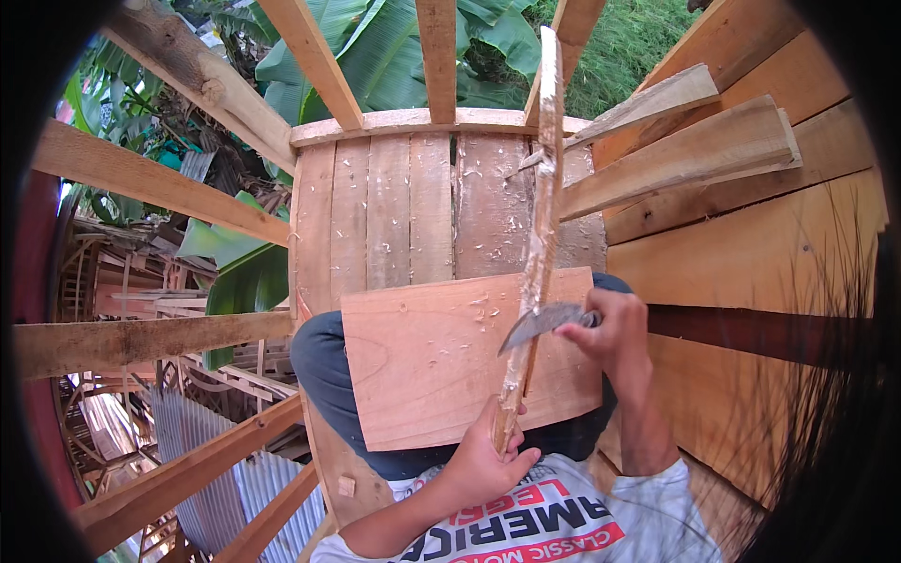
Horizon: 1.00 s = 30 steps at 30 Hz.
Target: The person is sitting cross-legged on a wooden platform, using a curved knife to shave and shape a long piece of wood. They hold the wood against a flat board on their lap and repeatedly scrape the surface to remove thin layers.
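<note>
Wooden stick (537, 216), long, thin, probably light and slightly whippy, stands over the board (441, 357) on the lap. Left hand (488, 460) grips its base; right hand (615, 328) clasps a knife (540, 324) against it.

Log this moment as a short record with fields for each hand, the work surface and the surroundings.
left hand: grips the lower end of a long wooden stick
right hand: holds a curved knife, blade against the stick
work surface: flat board across the lap, shavings on it
surroundings: plank platform, stacked boards, green leaves beyond
</note>
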Each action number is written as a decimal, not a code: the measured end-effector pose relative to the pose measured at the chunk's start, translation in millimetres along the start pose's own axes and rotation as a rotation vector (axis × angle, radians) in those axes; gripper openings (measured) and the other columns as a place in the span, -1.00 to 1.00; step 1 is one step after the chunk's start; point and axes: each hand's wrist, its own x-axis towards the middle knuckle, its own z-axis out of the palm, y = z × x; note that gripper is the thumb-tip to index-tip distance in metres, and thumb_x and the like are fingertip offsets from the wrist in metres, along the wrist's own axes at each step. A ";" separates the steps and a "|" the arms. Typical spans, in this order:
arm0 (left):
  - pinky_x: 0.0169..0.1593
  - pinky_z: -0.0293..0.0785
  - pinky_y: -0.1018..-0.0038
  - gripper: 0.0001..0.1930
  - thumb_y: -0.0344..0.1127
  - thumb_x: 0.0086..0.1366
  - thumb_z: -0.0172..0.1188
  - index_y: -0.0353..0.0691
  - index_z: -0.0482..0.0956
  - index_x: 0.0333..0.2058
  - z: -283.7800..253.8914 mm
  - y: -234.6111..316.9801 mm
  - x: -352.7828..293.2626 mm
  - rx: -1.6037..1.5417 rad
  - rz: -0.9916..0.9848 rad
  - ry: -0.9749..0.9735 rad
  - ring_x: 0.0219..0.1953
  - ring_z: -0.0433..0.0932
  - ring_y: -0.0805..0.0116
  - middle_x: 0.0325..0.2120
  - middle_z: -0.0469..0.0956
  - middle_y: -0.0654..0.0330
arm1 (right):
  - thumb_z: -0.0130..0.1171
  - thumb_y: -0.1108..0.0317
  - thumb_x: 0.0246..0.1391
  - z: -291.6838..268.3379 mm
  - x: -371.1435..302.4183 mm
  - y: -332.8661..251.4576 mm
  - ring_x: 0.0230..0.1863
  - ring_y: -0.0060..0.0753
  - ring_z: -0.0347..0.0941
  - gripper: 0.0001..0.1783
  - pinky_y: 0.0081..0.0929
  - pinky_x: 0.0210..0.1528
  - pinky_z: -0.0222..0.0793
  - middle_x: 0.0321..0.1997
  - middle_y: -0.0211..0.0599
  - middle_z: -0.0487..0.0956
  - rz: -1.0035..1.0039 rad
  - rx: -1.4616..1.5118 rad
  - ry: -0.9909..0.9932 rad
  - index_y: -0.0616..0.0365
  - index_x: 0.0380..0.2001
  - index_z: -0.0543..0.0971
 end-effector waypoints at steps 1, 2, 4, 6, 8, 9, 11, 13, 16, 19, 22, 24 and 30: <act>-0.49 0.17 0.67 -0.52 -0.54 0.10 0.23 -0.25 0.22 -0.03 3.5 -2.1 -2.8 -0.041 -0.019 -0.021 -0.58 0.19 0.66 -0.59 0.19 0.40 | 0.29 -0.44 -0.47 1.6 2.7 5.9 -0.73 -0.11 0.36 -0.22 -0.31 -0.65 0.26 -0.82 -0.21 0.34 0.027 -0.020 0.046 0.14 -0.84 0.35; -0.52 0.14 0.67 -0.52 -0.53 0.10 0.24 -0.25 0.22 -0.04 4.5 -2.7 -3.5 -0.081 -0.035 -0.043 -0.60 0.17 0.67 -0.61 0.18 0.40 | 0.29 -0.44 -0.45 2.9 2.8 8.6 -0.73 -0.10 0.35 -0.22 -0.30 -0.64 0.27 -0.82 -0.20 0.34 0.037 -0.020 0.041 0.14 -0.84 0.35; -0.49 0.16 0.68 -0.51 -0.53 0.10 0.24 -0.24 0.22 -0.03 0.3 -1.7 0.5 -0.085 -0.010 -0.051 -0.57 0.18 0.67 -0.60 0.17 0.41 | 0.29 -0.43 -0.42 5.4 3.4 10.9 -0.72 -0.07 0.34 -0.23 -0.28 -0.63 0.27 -0.81 -0.18 0.34 0.059 -0.021 0.030 0.15 -0.83 0.36; -0.47 0.17 0.68 -0.51 -0.53 0.09 0.25 -0.24 0.23 -0.04 -2.8 -5.2 6.9 -0.119 0.018 -0.057 -0.55 0.19 0.67 -0.59 0.18 0.41 | 0.29 -0.41 -0.38 6.5 0.6 1.2 -0.72 -0.08 0.36 -0.24 -0.29 -0.63 0.28 -0.81 -0.18 0.35 0.137 -0.014 -0.031 0.15 -0.83 0.37; -0.40 0.23 0.68 -0.52 -0.54 0.13 0.22 -0.25 0.21 -0.01 -6.9 -4.8 5.4 -0.163 -0.012 -0.057 -0.50 0.23 0.66 -0.56 0.21 0.42 | 0.29 -0.39 -0.36 5.1 -7.4 -9.7 -0.72 -0.09 0.38 -0.26 -0.30 -0.63 0.28 -0.81 -0.18 0.36 0.154 0.020 -0.096 0.16 -0.82 0.39; -0.37 0.26 0.68 -0.52 -0.54 0.14 0.20 -0.26 0.21 0.00 -8.9 -5.0 4.4 -0.186 -0.030 -0.057 -0.48 0.26 0.66 -0.54 0.22 0.42 | 0.29 -0.39 -0.35 1.5 -12.7 -15.0 -0.71 -0.10 0.39 -0.26 -0.30 -0.63 0.28 -0.81 -0.17 0.36 0.131 0.052 -0.130 0.16 -0.82 0.40; -0.38 0.25 0.68 -0.52 -0.54 0.14 0.21 -0.26 0.21 -0.01 -11.0 0.1 6.6 -0.043 0.030 -0.034 -0.49 0.25 0.66 -0.55 0.22 0.42 | 0.29 -0.39 -0.35 -5.5 -19.1 -26.3 -0.70 -0.12 0.42 -0.27 -0.30 -0.64 0.28 -0.81 -0.19 0.37 0.091 0.061 -0.212 0.14 -0.81 0.41; -0.39 0.25 0.68 -0.53 -0.54 0.14 0.21 -0.25 0.21 -0.01 -8.8 2.8 5.5 0.024 0.031 -0.019 -0.50 0.25 0.67 -0.55 0.23 0.42 | 0.29 -0.41 -0.37 0.8 -23.9 -21.7 -0.71 -0.12 0.41 -0.26 -0.31 -0.65 0.28 -0.81 -0.20 0.36 0.068 0.082 -0.155 0.13 -0.82 0.40; -0.44 0.21 0.68 -0.53 -0.53 0.13 0.21 -0.25 0.21 -0.02 0.6 3.5 -1.0 -0.001 -0.022 -0.029 -0.55 0.21 0.67 -0.58 0.21 0.42 | 0.27 -0.46 -0.41 0.0 -10.1 -1.2 -0.73 -0.13 0.38 -0.23 -0.32 -0.66 0.27 -0.82 -0.23 0.34 0.058 0.009 -0.013 0.12 -0.82 0.37; -0.51 0.14 0.65 -0.54 -0.54 0.12 0.21 -0.24 0.22 -0.04 6.3 5.1 -0.6 -0.025 -0.001 -0.052 -0.61 0.16 0.66 -0.62 0.17 0.40 | 0.26 -0.49 -0.47 -0.4 3.5 8.3 -0.74 -0.14 0.35 -0.20 -0.33 -0.66 0.26 -0.83 -0.26 0.31 0.054 0.038 0.082 0.11 -0.82 0.34; -0.50 0.14 0.66 -0.53 -0.54 0.11 0.22 -0.24 0.21 -0.04 6.1 5.8 -0.6 -0.043 -0.002 -0.053 -0.59 0.17 0.66 -0.61 0.18 0.41 | 0.25 -0.51 -0.49 3.9 8.0 9.7 -0.74 -0.14 0.34 -0.18 -0.33 -0.66 0.25 -0.83 -0.28 0.29 0.040 0.060 0.118 0.12 -0.81 0.32; -0.48 0.15 0.66 -0.52 -0.54 0.11 0.23 -0.24 0.21 -0.04 3.4 3.8 -1.5 -0.080 -0.026 -0.058 -0.57 0.18 0.67 -0.60 0.18 0.41 | 0.24 -0.52 -0.50 7.4 9.7 9.8 -0.73 -0.14 0.34 -0.18 -0.33 -0.66 0.24 -0.83 -0.28 0.29 0.033 0.046 0.124 0.11 -0.80 0.32; -0.34 0.25 0.70 -0.53 -0.58 0.14 0.21 -0.26 0.21 -0.01 -4.2 -3.2 -4.7 -0.183 0.014 -0.187 -0.48 0.24 0.70 -0.53 0.21 0.44 | 0.20 -0.49 -0.33 17.0 13.3 10.7 -0.73 -0.09 0.33 -0.18 -0.31 -0.66 0.22 -0.83 -0.20 0.28 0.084 0.003 0.185 0.17 -0.78 0.31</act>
